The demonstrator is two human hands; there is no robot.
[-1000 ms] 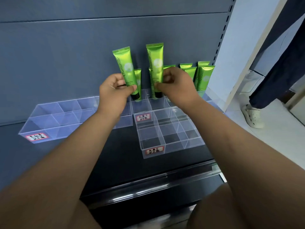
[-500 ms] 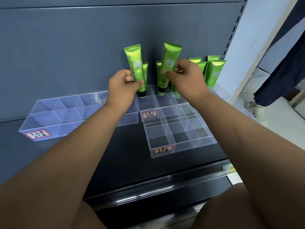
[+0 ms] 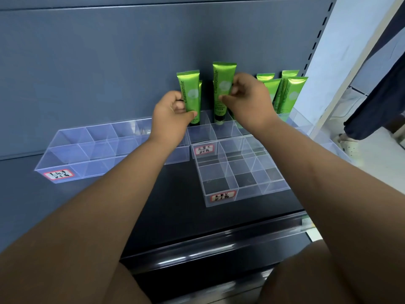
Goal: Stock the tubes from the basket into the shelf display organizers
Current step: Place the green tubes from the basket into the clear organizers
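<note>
Head view, both forearms reach forward over the shelf [image 3: 175,205] toward its grey back panel [image 3: 109,62].

Left hand [image 3: 173,119]: knuckles toward me, fingers curled, thumb pressed across the front of the left tube [image 3: 190,95] low on its body. Right hand [image 3: 247,99]: raised a little higher, thumb and fingertips pinching the right tube [image 3: 222,84] at mid-body from its right side.

Count, tubes: two held, one per hand. Four more stand in the open just right of the right hand, the nearest at [image 3: 293,93]. I see green slivers of others behind the held pair; number there not readable.

Count, organizers: three clear ones with red-bordered labels. The left organizer [image 3: 87,170] is long and lies partly under the left forearm. The rear organizer [image 3: 228,132] sits against the back panel. The front organizer [image 3: 252,191] is just ahead of it, nearer the shelf edge.

Orientation: both held tubes are upright, long axis near vertical, flat crimped end up, black cap down, "Chamomile" lettering running up the body. Their caps are at the back row of the rear organizer. I cannot tell whether either cap is seated on a compartment floor.
</note>
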